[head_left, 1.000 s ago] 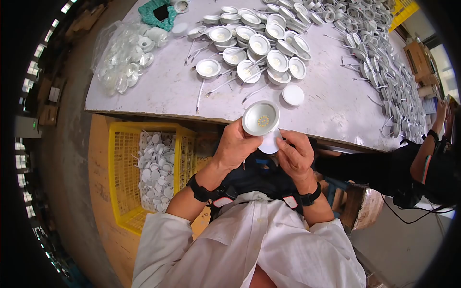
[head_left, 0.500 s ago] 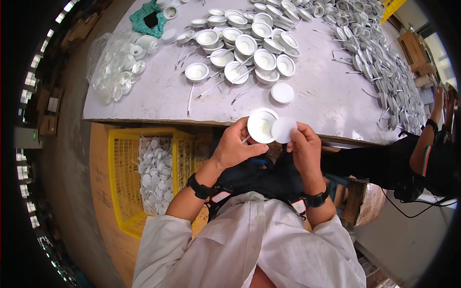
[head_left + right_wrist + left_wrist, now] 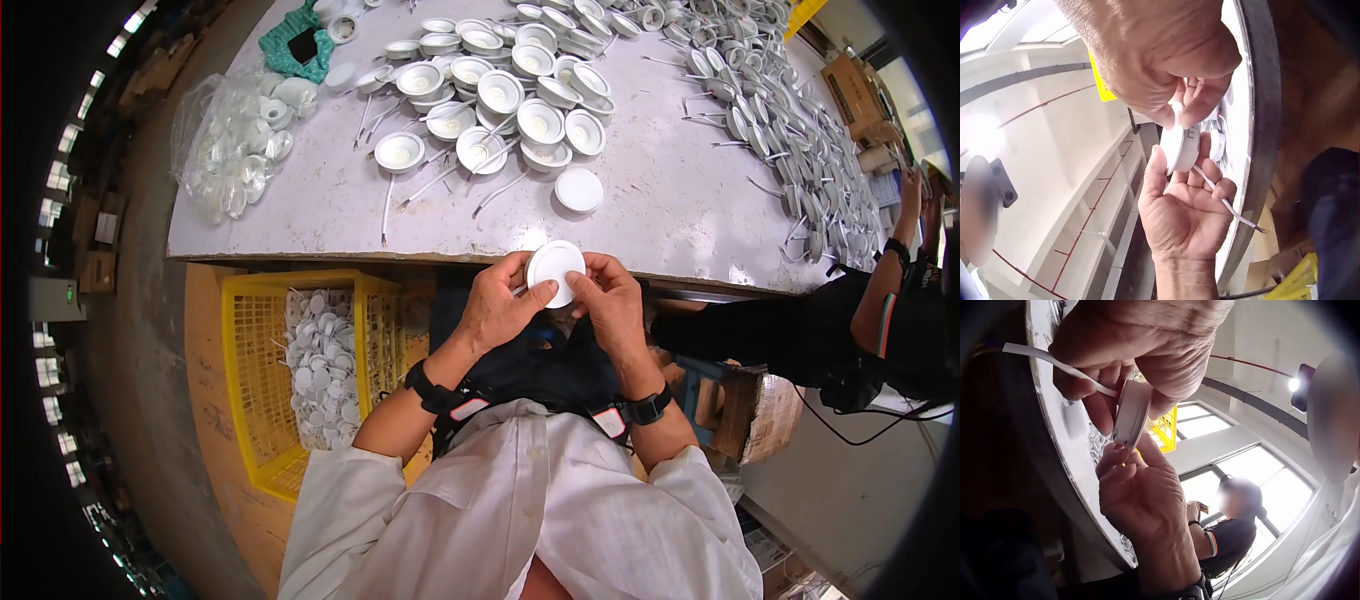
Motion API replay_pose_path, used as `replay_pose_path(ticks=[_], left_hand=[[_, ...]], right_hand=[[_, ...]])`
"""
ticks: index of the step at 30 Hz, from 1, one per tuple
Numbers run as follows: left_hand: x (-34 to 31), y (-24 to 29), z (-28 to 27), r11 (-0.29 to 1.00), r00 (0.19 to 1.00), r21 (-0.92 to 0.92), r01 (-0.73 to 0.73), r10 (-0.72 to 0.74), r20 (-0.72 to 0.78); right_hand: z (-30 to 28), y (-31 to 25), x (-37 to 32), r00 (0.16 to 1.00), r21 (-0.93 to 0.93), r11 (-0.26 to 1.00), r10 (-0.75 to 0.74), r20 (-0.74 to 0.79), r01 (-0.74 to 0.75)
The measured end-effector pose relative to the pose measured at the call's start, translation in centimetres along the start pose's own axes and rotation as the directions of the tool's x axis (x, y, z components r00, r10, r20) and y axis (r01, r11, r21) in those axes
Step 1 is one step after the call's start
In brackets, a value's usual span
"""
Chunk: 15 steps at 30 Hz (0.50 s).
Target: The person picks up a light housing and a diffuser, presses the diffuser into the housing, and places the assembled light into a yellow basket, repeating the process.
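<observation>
Both hands hold one round white lamp [image 3: 556, 272] in front of the table edge, a white disc covering its face. My left hand [image 3: 497, 305] grips its left side, thumb on the front. From the right, my right hand [image 3: 611, 308] pinches the rim, its thumb on the disc. In the left wrist view the lamp [image 3: 1132, 414] is edge-on, with a white cable [image 3: 1054, 360] running out between the left fingers. The right wrist view shows the disc [image 3: 1174, 142] against the lamp body and the cable [image 3: 1225, 203] hanging below.
Open lamps [image 3: 499, 92] lie in a group on the table [image 3: 660, 200], near a covered one [image 3: 579, 190]. Many more [image 3: 800, 150] pile at right. A plastic bag [image 3: 225, 150] lies at left; a yellow crate [image 3: 240, 380] stands below. Another person [image 3: 885, 310] is at right.
The white disc has moved from beside the lamp onto its face. The right hand has come in closer to the left, and the lamp's open inside is now covered.
</observation>
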<state>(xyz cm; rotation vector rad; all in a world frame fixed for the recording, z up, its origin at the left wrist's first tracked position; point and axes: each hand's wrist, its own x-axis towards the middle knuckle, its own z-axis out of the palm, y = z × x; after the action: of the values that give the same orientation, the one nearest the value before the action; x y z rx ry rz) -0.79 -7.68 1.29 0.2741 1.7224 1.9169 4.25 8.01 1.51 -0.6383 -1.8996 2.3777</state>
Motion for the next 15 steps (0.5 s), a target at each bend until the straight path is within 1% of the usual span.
replay_pose_path(ticks=[6,8,9,11,12,14,15], left_hand=[[-0.1,-0.4,0.0,0.997,0.997,0.044,-0.067,0.069,-0.038],[-0.1,-0.6,0.0,0.985,0.988,0.112,-0.131,0.139,-0.065],[-0.2,-0.6,0.0,0.985,0.988,0.109,-0.132,0.14,-0.067],[-0.3,-0.5,-0.2,0.968,0.985,0.221,-0.12,0.144,-0.096],[-0.4,-0.4,-0.3,0.968,0.985,0.219,-0.119,0.143,-0.098],[-0.6,-0.1,-0.5,0.945,0.98,0.301,-0.125,0.165,-0.111],[-0.6,-0.3,-0.7,0.946,0.98,0.299,-0.124,0.165,-0.113]], right_hand=[[0.7,0.1,0.2,1.0,0.027,1.0,0.009,-0.007,-0.008],[0.8,0.3,0.3,1.0,0.042,0.999,0.02,-0.01,-0.02],[0.9,0.3,0.4,1.0,0.04,0.999,0.02,-0.009,-0.02],[1.2,0.4,0.5,0.999,0.047,0.998,0.033,0.006,-0.033],[1.2,0.5,0.7,0.999,0.045,0.998,0.034,0.007,-0.035],[1.3,1.1,1.0,0.994,0.101,0.99,0.09,0.057,-0.096],[1.3,1.2,1.0,0.994,0.099,0.99,0.092,0.058,-0.097]])
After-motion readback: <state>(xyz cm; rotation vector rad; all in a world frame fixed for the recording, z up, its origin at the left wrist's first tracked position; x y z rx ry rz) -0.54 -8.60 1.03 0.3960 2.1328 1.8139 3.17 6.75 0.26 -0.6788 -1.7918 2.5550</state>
